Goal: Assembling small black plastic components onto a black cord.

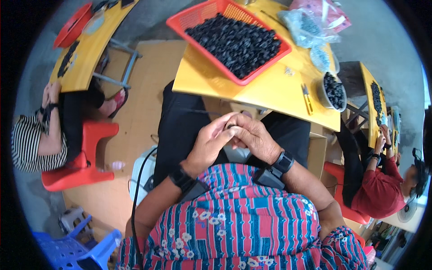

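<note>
My left hand (209, 144) and my right hand (254, 137) meet over my lap, below the near edge of the yellow table (270, 90). Their fingers close together around a small dark piece (231, 127) that barely shows between the fingertips. Both wrists wear black bands. On the table ahead stands a red mesh basket (180, 22) heaped with small black pieces (236, 40).
A yellow-handled tool (307, 100) lies near the table's right edge beside a grey bowl (323, 96) of black pieces. Clear plastic bags (306, 27) lie at the back. One person sits at the left on a red stool (85, 153), another at the right.
</note>
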A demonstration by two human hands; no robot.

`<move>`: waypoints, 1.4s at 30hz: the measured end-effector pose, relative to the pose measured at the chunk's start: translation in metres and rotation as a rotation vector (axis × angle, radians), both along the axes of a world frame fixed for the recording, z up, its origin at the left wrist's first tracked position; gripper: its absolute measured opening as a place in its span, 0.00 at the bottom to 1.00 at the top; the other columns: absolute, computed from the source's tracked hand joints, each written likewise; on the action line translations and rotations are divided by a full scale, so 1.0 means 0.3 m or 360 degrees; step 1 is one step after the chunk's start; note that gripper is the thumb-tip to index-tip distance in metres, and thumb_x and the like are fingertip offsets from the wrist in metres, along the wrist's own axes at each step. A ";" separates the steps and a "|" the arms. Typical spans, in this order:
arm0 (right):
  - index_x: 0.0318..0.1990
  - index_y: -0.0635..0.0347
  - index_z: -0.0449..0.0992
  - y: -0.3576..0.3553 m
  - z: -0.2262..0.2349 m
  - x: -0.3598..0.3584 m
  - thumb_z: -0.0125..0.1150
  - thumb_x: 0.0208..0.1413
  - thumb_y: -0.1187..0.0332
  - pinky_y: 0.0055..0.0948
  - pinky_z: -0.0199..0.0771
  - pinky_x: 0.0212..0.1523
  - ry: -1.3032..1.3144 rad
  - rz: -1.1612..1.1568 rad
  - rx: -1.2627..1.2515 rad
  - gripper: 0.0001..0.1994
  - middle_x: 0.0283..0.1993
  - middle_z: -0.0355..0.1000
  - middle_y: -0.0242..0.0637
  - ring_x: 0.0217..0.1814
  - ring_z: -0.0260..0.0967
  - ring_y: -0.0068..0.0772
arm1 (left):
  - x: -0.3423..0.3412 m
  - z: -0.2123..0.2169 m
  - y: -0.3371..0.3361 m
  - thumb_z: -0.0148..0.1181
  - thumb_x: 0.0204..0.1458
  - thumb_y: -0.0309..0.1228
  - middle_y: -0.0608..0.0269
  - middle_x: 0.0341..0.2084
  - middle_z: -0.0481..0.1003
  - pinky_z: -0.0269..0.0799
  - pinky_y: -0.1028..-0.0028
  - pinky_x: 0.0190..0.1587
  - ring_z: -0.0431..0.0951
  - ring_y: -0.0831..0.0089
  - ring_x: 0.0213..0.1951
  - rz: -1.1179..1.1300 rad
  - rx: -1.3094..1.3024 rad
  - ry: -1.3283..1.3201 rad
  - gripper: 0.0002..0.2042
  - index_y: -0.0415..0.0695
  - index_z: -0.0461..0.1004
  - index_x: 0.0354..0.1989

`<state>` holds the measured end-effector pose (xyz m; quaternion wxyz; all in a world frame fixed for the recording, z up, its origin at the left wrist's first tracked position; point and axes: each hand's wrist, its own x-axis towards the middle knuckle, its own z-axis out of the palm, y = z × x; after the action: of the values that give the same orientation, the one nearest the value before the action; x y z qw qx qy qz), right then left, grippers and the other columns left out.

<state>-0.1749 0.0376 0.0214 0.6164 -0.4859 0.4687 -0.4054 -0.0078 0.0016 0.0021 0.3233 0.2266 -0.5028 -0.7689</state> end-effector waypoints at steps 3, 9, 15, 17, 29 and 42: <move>0.41 0.61 0.69 -0.020 0.032 -0.064 0.49 0.65 0.65 0.17 0.65 0.27 -0.0118 -0.0188 -0.0160 0.09 0.26 0.64 0.26 0.26 0.62 0.14 | -0.005 -0.038 0.007 0.47 0.63 0.37 0.50 0.59 0.63 0.61 0.67 0.61 0.67 0.65 0.58 0.0013 0.0282 0.0345 0.29 0.37 0.47 0.68; 0.38 0.63 0.71 -0.064 0.169 -0.361 0.55 0.60 0.69 0.19 0.70 0.29 0.0562 -0.1204 -0.0618 0.06 0.29 0.67 0.28 0.28 0.64 0.16 | 0.011 -0.029 -0.009 0.49 0.62 0.37 0.48 0.56 0.67 0.67 0.69 0.57 0.71 0.65 0.55 0.0010 0.0300 0.0069 0.27 0.37 0.53 0.66; 0.36 0.66 0.74 -0.072 0.200 -0.686 0.63 0.54 0.67 0.29 0.71 0.32 0.1912 -0.1728 -0.0563 0.10 0.28 0.74 0.42 0.27 0.71 0.33 | 0.003 -0.052 -0.010 0.49 0.62 0.28 0.50 0.51 0.71 0.72 0.70 0.53 0.74 0.68 0.49 0.0009 0.0318 0.0025 0.21 0.36 0.59 0.62; 0.37 0.65 0.76 -0.077 0.204 -0.748 0.63 0.52 0.62 0.36 0.71 0.37 0.2114 -0.1722 -0.0370 0.14 0.32 0.75 0.46 0.33 0.73 0.43 | -0.002 -0.052 -0.011 0.49 0.61 0.27 0.50 0.51 0.71 0.72 0.71 0.51 0.75 0.69 0.48 0.0010 0.0330 0.0007 0.20 0.37 0.59 0.62; 0.42 0.58 0.80 -0.116 0.156 -0.832 0.63 0.50 0.58 0.40 0.71 0.42 0.2370 -0.1643 -0.0137 0.16 0.32 0.75 0.49 0.37 0.73 0.48 | -0.008 -0.074 -0.030 0.51 0.60 0.29 0.52 0.49 0.71 0.73 0.71 0.50 0.75 0.70 0.47 0.0042 0.0444 0.0015 0.21 0.36 0.60 0.61; 0.44 0.64 0.73 0.216 0.006 -0.882 0.62 0.54 0.67 0.20 0.68 0.21 0.0446 -0.2447 -0.0217 0.13 0.28 0.69 0.33 0.23 0.65 0.19 | -0.022 0.225 -0.077 0.58 0.57 0.38 0.52 0.43 0.76 0.70 0.70 0.50 0.76 0.66 0.47 -0.0553 -0.0503 -0.0118 0.19 0.35 0.73 0.49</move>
<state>-0.4395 0.1025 0.0232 0.0668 -0.1082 0.7210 -0.6811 -0.0143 -0.0216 0.0696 0.1989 0.1114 -0.6599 -0.7159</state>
